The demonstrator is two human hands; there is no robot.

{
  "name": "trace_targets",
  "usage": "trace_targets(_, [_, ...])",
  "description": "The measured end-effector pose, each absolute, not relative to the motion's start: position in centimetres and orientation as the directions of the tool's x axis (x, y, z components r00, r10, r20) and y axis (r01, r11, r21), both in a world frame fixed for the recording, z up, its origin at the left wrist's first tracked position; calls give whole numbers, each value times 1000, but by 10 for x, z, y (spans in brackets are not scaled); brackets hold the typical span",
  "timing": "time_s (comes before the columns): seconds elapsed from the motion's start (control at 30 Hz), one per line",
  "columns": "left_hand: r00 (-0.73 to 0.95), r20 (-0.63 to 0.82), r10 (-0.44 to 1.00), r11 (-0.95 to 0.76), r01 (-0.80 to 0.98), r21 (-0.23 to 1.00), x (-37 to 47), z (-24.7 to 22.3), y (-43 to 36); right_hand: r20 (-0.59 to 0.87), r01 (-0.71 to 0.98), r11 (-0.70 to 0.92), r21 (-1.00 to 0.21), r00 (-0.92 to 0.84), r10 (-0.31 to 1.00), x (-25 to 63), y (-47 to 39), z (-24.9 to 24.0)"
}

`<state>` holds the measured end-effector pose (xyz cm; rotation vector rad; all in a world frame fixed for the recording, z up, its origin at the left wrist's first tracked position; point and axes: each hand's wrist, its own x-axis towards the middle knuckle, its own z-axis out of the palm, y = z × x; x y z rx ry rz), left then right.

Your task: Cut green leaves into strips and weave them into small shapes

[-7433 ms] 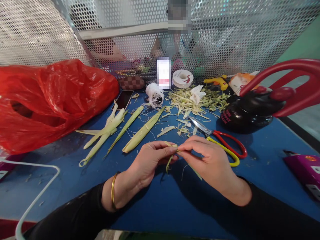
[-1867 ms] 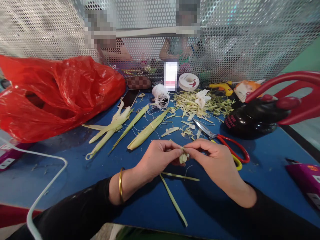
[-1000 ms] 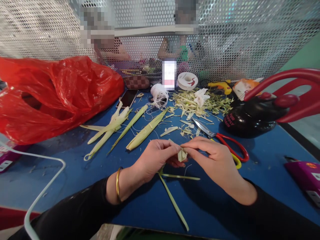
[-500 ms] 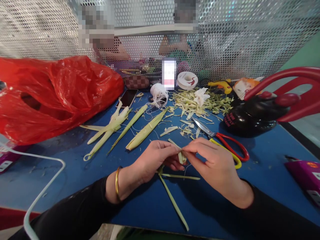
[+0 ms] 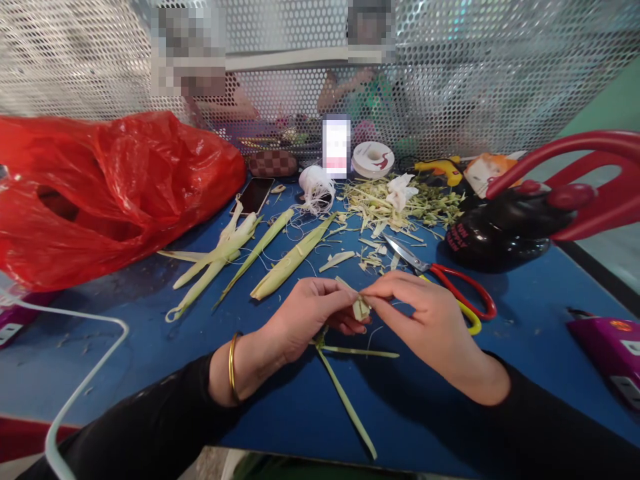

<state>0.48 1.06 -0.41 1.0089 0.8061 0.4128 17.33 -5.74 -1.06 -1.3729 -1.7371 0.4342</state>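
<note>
A small folded piece of pale green leaf is pinched by my left hand, which wears a gold bangle. The fingers of my right hand are closed at the leaf's upper right edge, on something too small to make out. Narrow green strips extend below my left hand over the blue table. Beyond my hands lie a closed husk-like leaf, a thinner leaf and a spread bundle of leaves. Scissors with red and yellow handles rest just behind my right hand.
A red plastic bag fills the left, with a white cable before it. Farther back are a phone, white thread, a ribbon spool and plant scraps. At right stand a black pot and purple power strip.
My right hand has shifted slightly, and the folded leaf piece sits at a slightly different angle. A thread now shows near my right fingers. Beyond the mesh, a person's arm has moved.
</note>
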Motion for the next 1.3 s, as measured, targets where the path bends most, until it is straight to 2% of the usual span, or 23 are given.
trace_targets(0.07, [637,-375,674,445,55,894,6,-2,10,235,499,175,-848,59,970,173,-55,-10])
trace_targets(0.13, [624,-351,698,401,66,914,7,0,10,95,409,50,-911,90,991,172,-53,-10])
trace_targets(0.23, [618,-348,705,381,84,921,6,-1,10,44,393,-4,-920,112,993,171,-54,-9])
trace_targets(0.43, [682,-402,611,468,100,878,3,-5,12,277,540,194,-819,76,958,169,-59,-13])
trace_targets(0.6, [676,-432,597,520,85,850,3,-6,13,389,601,304,-740,13,921,168,-59,-14])
trace_targets(0.77, [657,-445,608,525,88,846,2,-3,13,534,725,441,-530,-119,837,171,-59,-14])
trace_targets(0.9, [665,-446,599,534,83,841,1,-3,14,582,798,492,-347,-228,781,175,-60,-13])
trace_targets(1.07, [668,-438,602,529,76,845,0,-3,15,586,798,547,-252,-324,743,177,-58,-11])
trace_targets(1.13, [648,-440,621,526,71,848,1,-3,15,580,772,543,-331,-288,762,177,-57,-11])
trace_targets(1.2, [631,-434,643,509,71,858,1,-2,15,547,718,484,-500,-172,820,175,-57,-12])
trace_targets(1.3, [618,-411,670,465,82,882,3,-1,14,417,599,331,-730,6,909,173,-56,-13])
